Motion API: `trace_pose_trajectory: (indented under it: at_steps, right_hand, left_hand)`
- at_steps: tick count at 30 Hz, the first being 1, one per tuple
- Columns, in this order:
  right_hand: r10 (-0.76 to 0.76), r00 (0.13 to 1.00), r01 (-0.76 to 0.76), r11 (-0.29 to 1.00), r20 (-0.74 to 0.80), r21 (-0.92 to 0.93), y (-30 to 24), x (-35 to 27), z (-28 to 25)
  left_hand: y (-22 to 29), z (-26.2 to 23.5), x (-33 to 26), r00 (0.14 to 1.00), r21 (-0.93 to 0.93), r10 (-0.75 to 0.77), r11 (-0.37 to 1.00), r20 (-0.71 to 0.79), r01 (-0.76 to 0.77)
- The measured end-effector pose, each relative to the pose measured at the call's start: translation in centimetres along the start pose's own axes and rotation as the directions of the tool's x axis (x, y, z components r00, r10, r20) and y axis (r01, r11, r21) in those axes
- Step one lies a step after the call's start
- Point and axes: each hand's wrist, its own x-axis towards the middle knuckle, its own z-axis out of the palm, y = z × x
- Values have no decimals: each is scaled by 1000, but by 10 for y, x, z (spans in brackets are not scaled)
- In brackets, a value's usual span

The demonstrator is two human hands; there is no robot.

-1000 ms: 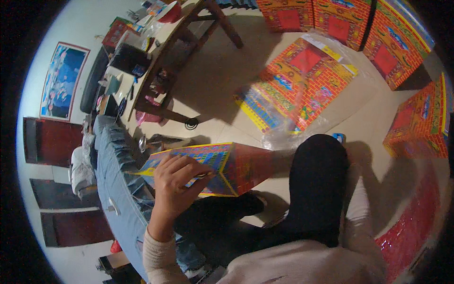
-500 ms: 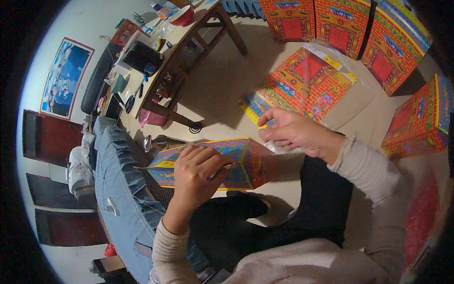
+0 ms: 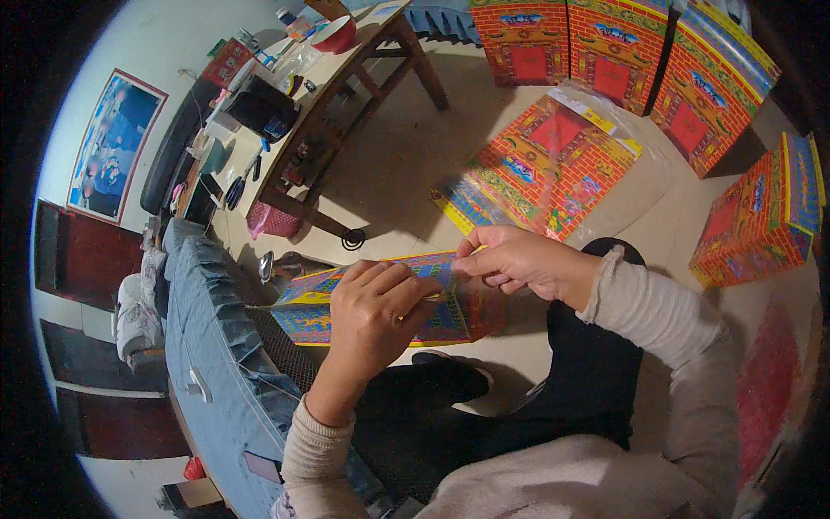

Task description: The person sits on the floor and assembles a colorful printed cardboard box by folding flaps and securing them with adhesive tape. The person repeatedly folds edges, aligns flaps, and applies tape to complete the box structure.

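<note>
A colourful printed cardboard box (image 3: 298, 324), patterned in blue, yellow and red, lies in front of me near my legs. My left hand (image 3: 376, 311) is curled closed over its upper side, thumb against the forefinger, with a small pale edge showing at the fingertips. Just to the right, my right hand (image 3: 527, 261) pinches thumb and forefinger together at the box's right end. What either pinch holds is too small to make out, and both hands cover part of the box.
Beyond lies a flat printed cardboard sheet (image 3: 553, 164) with clear plastic around it. Several brick-patterned boxes, including one standing box (image 3: 709, 95) and a nearer one (image 3: 761, 216), stand at right. A wooden table (image 3: 372, 86) is at upper left, a blue-covered bed (image 3: 203, 337) at left.
My right hand has moved left and slightly down onto the box's end, closing its fingers; a clear scrap seen under it before is now out of sight. My left hand has shifted slightly right.
</note>
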Motion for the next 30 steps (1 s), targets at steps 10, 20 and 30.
trace_pose_trajectory:
  at_steps: [10, 20, 30]
  right_hand:
    - [13, 998, -7, 994, 55, -109, 4, 5, -4]
    - [-56, 987, 51, 998, 148, 41, 33, 4, -2]
    - [-609, 793, 537, 713, -19, -450, 37, -10, 2]
  left_hand:
    - [0, 1, 4, 1000, 9, 18, 1000, -6, -18]
    - [-4, 2, 5, 1000, 0, -24, 1000, -8, 24]
    - [-2, -1, 8, 1000, 8, -4, 1000, 2, 4]
